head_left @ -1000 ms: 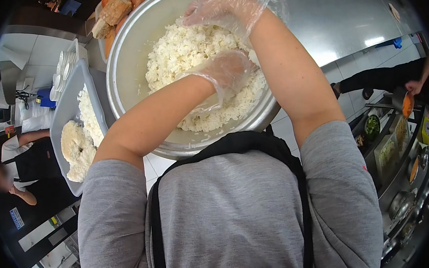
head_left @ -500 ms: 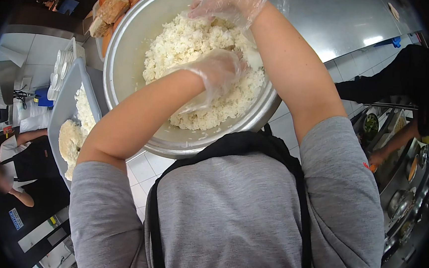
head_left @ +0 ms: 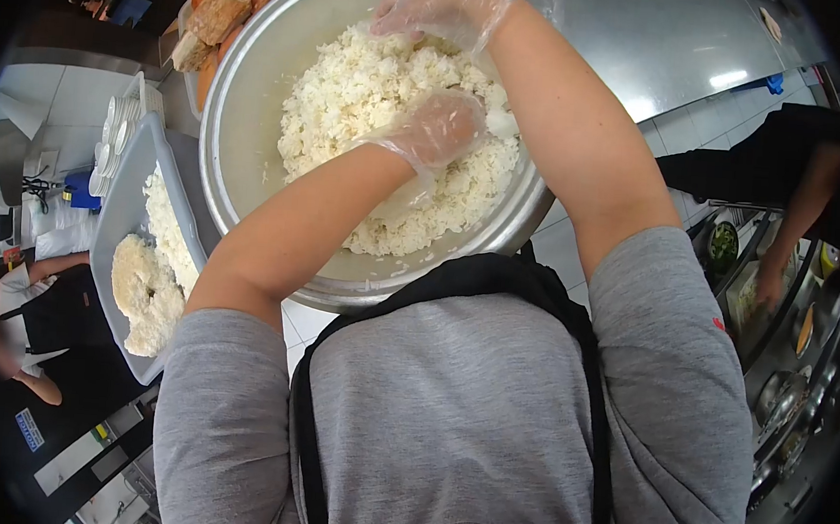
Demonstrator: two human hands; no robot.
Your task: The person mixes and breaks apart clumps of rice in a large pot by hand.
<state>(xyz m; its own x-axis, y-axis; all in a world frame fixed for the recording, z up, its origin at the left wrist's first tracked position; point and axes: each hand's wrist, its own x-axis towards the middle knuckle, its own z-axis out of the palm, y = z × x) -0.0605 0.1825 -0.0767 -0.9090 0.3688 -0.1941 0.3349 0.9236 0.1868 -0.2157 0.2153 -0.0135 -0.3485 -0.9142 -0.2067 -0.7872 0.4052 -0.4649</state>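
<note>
A large round metal pot (head_left: 218, 116) holds a mound of white rice (head_left: 340, 86). Both my hands wear clear plastic gloves. My left hand (head_left: 441, 130) is on the rice near the middle of the pot, its fingertips hidden against the rice. My right hand (head_left: 423, 11) reaches over the far side of the mound, curled downward at the rice's upper edge. What either hand grips, if anything, cannot be made out.
A grey tub (head_left: 118, 197) with more rice stands left of the pot, beside stacked white dishes (head_left: 117, 134). Bread (head_left: 218, 14) lies behind. A steel counter (head_left: 649, 44) is at the right. Co-workers stand at the left and right edges.
My left hand and forearm have shifted slightly right and up over the rice. My right hand has hardly moved. The co-worker's arm at the right has moved over the food trays.
</note>
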